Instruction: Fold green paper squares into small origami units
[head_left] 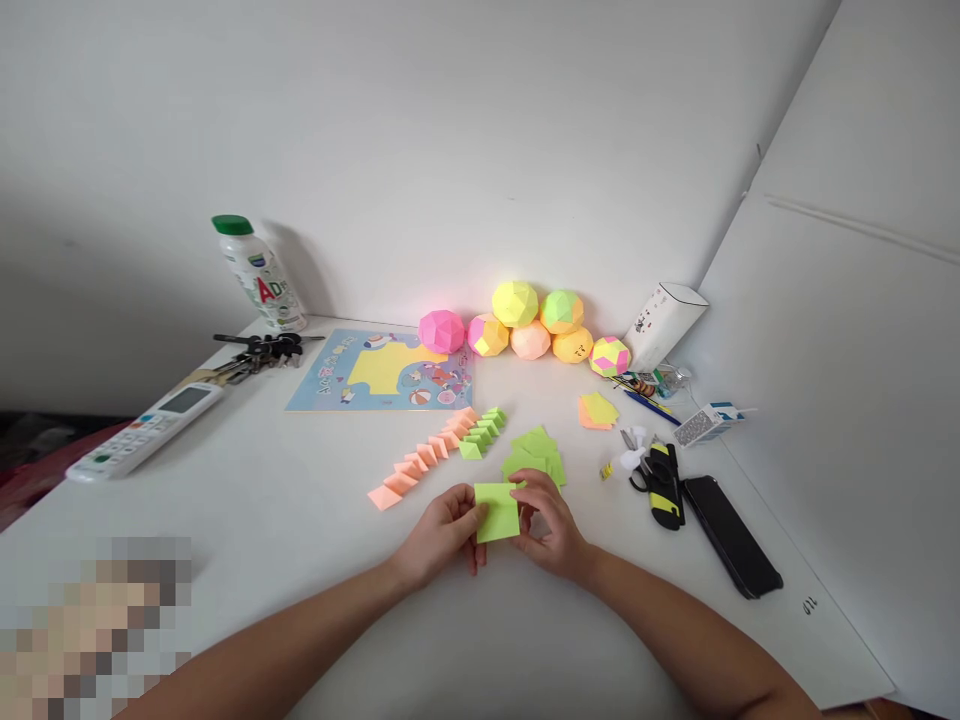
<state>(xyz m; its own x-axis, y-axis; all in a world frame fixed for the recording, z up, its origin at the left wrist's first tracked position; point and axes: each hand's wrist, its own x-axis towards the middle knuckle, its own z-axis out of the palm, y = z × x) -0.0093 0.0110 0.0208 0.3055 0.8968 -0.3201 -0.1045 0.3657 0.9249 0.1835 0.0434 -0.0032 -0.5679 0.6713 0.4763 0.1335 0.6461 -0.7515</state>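
A square green sticky note [498,516] is held in front of me, just above the table. My left hand [450,525] grips its left edge, thumb on top and fingers beneath. At the right side, my right hand [551,525] has its fingers curled at the note's edge and upper corner. Right behind the note lies a loose pile of green sticky notes [541,447], partly hidden by my right hand. Farther left, a row of folded orange paper pieces [424,457] runs diagonally beside a shorter row of folded green paper pieces [481,433].
Several faceted paper balls [516,305] are stacked against the wall. A blue printed sheet [322,375], a bottle [259,275] and a remote control [146,430] are on the left. Yellow and orange notes [598,410], a utility knife [664,485] and a phone [731,535] lie right.
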